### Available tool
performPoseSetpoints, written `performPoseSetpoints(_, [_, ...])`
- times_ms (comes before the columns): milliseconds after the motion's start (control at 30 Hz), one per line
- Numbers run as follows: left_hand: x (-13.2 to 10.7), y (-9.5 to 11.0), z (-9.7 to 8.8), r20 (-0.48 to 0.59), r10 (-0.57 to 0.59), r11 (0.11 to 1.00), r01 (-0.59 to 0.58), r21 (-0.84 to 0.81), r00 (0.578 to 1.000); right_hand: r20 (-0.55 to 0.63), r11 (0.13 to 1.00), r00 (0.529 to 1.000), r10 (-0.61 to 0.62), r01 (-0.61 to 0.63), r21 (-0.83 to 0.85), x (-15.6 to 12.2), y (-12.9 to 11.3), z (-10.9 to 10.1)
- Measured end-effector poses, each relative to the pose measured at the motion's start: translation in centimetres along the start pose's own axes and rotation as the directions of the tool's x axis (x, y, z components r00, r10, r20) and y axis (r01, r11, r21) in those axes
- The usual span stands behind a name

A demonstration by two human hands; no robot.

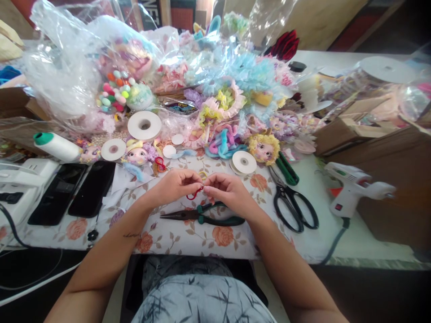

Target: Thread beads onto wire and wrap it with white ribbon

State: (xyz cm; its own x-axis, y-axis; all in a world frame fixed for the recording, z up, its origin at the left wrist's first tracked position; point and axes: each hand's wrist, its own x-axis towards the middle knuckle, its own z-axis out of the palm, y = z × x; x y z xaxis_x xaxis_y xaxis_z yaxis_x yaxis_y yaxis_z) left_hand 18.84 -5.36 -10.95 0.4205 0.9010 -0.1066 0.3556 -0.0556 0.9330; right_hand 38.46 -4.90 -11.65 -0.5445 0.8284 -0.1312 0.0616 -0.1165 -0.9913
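Both hands meet over the middle of the flowered cloth. My left hand pinches a thin red cord, which hangs in a small loop below the fingertips. My right hand is closed at the other end of that cord, its thumb and forefinger pressed together. Whatever small piece sits between the fingertips is too small to make out. Just beneath the hands lie needle-nose pliers with dark green handles. Another red cord loop rests on the cloth beyond my left hand.
Black-handled scissors, a green cutter and a white glue gun lie to the right. Two phones are on the left. Behind are ribbon spools, doll heads, a thread cone and heaped frilly fabric.
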Motion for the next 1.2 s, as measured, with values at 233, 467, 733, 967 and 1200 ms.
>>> performPoseSetpoints(233, [-0.1,0.3,0.9,-0.089,0.067,0.989,-0.055,0.137,0.994,-0.159,0.951,0.972,-0.171,0.121,-0.284,0.2,1.0,0.2])
performPoseSetpoints(467, [0.1,0.2,0.4,-0.02,-0.003,1.0,0.003,-0.01,1.0,-0.228,0.918,0.933,-0.279,0.189,-0.348,0.0,0.6,1.0])
performPoseSetpoints(733, [0.0,0.0,0.4,-0.051,0.077,0.997,-0.076,0.035,0.996,-0.26,0.926,0.93,-0.26,0.165,-0.339,0.2,0.8,1.4])
performPoseSetpoints(967, [0.1,-0.2,0.4,-0.075,0.068,0.998,-0.067,0.014,0.995,-0.273,0.933,0.928,-0.253,0.16,-0.322,0.1,0.8,1.5])
performPoseSetpoints(1200, [0.1,0.0,0.1,-0.066,0.061,0.998,-0.061,0.004,0.996,-0.268,0.922,0.927,-0.262,0.159,-0.353,0.1,0.8,1.5])
